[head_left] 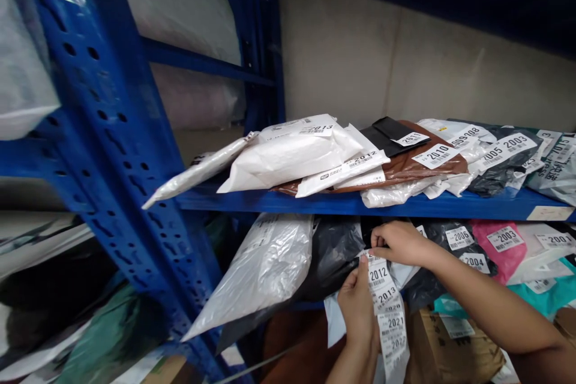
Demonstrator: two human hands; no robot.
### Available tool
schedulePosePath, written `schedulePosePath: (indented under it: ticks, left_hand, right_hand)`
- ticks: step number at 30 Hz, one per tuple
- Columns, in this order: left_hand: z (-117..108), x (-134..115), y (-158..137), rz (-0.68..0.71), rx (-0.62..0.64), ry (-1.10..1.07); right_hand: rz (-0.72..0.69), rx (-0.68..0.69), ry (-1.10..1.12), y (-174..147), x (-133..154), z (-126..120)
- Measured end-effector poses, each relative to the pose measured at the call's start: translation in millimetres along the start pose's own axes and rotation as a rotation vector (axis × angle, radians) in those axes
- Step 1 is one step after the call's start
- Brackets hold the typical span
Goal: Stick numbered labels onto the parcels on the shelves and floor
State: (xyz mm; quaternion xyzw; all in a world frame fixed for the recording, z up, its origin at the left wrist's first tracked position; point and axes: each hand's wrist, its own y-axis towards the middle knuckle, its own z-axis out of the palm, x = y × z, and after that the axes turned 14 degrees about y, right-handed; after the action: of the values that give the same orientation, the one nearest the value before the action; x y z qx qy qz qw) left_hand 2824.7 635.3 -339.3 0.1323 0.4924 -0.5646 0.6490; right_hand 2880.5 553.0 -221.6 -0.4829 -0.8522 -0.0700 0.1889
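Note:
A long strip of white number labels (386, 312) hangs in front of the lower shelf, printed with 2012, 2013, 2020, 2021 and more. Its upper end is pinched by my left hand (357, 300), thumb uppermost. My right hand (398, 243) reaches in from the right, its fingertips closed at the strip's top edge, where a label is partly covered. Right behind both hands lies a dark plastic mailer bag (335, 252). To its left a whitish mailer bag (265, 264) juts out over the shelf edge.
Labelled parcels, among them a white bag (288, 156) and a brown bag (405, 165), crowd the upper blue shelf (342, 207). A perforated blue upright (112, 114) stands left. Below the right arm sits a cardboard box (436, 342); a pink bag (488, 246) lies farther right.

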Motion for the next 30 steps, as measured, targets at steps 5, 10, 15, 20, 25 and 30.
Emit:
schedulePosePath:
  ticks: [5, 10, 15, 20, 25, 30]
  left_hand:
    - [-1.2, -1.2, -1.0, -0.094, 0.095, -0.044]
    - [-1.0, 2.0, -6.3, 0.03, 0.105, -0.008]
    - [5.0, -0.8, -2.9, 0.107, 0.098, 0.029]
    - [13.5, -14.8, -1.4, -0.058, 0.113, -0.028]
    - [15.3, -30.6, -8.0, -0.18, 0.112, 0.012]
    - [11.0, -28.0, -5.2, -0.211, 0.176, 0.048]
  right_hand:
    - [0.002, -0.027, 0.051, -1.3, -2.4, 2.8]
    - [-0.044, -0.017, 0.162, -2.9, -9.8, -0.3]
    - [-0.07, -0.024, 0.226, -5.3, -16.4, -1.3]
    - [0.006, -0.025, 0.099, 0.1, -7.3, -2.9]
    - [0.144, 0.122, 0.102, 10.0, 2.1, -11.2]
    - [0.149, 0.112, 0.043, 17.6, 0.1, -9.8]
